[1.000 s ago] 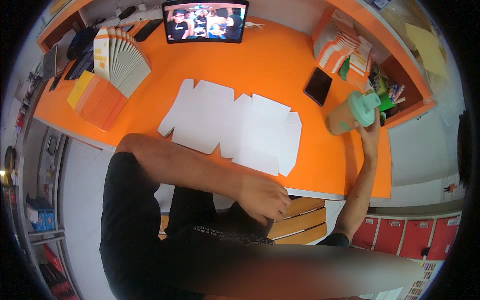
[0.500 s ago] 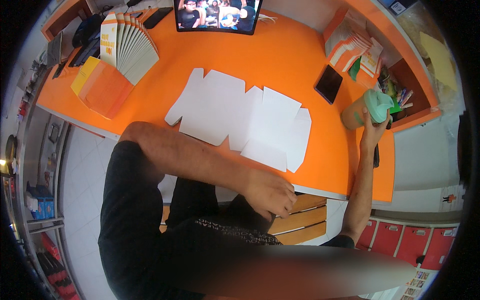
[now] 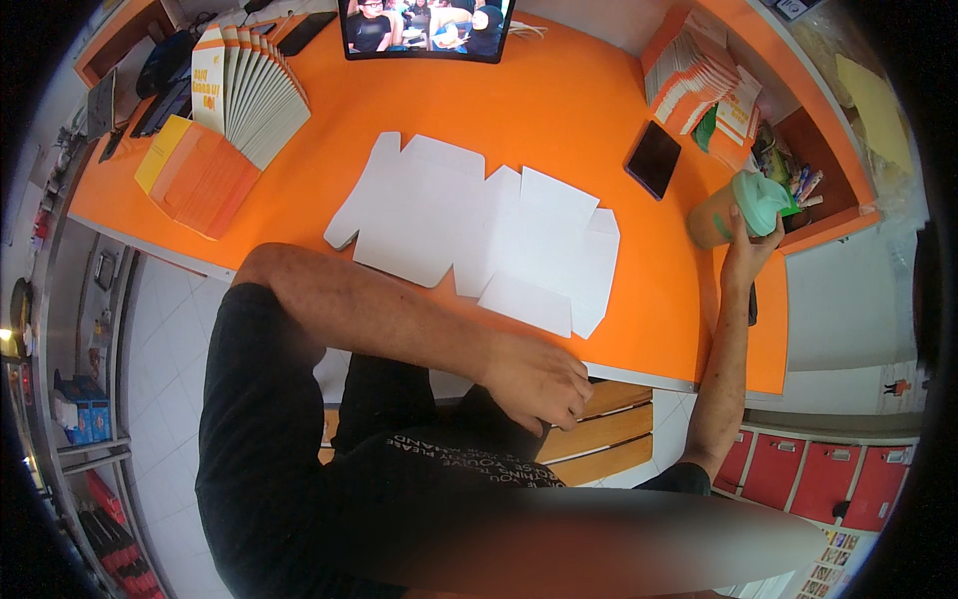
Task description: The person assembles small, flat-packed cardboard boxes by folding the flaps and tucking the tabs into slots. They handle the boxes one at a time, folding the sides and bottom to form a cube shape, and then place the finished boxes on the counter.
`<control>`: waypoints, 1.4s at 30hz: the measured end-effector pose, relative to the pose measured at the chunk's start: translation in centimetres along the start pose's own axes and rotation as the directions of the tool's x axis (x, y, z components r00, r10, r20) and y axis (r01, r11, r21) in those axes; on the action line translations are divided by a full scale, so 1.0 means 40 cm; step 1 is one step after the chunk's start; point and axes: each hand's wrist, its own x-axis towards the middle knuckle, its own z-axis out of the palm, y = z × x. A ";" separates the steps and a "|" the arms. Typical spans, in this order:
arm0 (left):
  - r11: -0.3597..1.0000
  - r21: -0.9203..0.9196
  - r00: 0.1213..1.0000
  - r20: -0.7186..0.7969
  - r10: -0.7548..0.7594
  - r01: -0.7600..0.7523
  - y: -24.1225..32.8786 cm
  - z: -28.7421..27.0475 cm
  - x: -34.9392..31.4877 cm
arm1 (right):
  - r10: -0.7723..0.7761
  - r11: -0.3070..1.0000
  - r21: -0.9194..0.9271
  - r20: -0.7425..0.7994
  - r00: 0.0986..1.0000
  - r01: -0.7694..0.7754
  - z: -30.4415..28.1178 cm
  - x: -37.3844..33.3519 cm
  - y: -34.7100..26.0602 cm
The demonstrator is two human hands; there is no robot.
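Note:
My right hand [image 3: 755, 251] is closed round a lidded tumbler [image 3: 711, 225] with a brownish body and a mint-green lid, held tilted at the right side of the orange desk. My left forearm crosses in front of me along the desk's near edge. My left hand [image 3: 539, 384] hangs over my lap by that edge, its fingers curled downward and its palm hidden. Beyond the forearm, a flat white die-cut cardboard sheet [image 3: 429, 210] with folded flaps lies on the desk [image 3: 559, 90]. Neither hand touches it.
Fanned orange-and-white folded cartons [image 3: 261, 105] stand at the far left. A screen [image 3: 424, 28] shows people at the back. Near the tumbler are a dark phone [image 3: 654, 160], more stacked cartons [image 3: 689, 80] and a compartment of pens [image 3: 806, 185]. A slatted wooden seat [image 3: 604, 429] is below.
The tumbler in my right hand has shifted slightly to the right. My left hand stays in about the same place, and the view has moved a little.

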 end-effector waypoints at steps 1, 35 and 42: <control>1.000 -0.003 1.000 0.001 -0.002 0.002 0.000 -0.001 0.000 | -0.014 1.000 -0.022 -0.020 1.000 0.014 0.000 0.001 0.003; 0.999 0.038 1.000 -0.001 0.013 -0.013 -0.002 -0.004 0.003 | -0.098 0.993 -0.067 -0.087 0.991 0.092 -0.016 0.023 0.067; 1.000 0.016 1.000 -0.019 -0.003 0.003 -0.004 0.010 0.004 | -0.091 0.992 -0.092 -0.101 0.991 0.081 0.016 0.019 0.033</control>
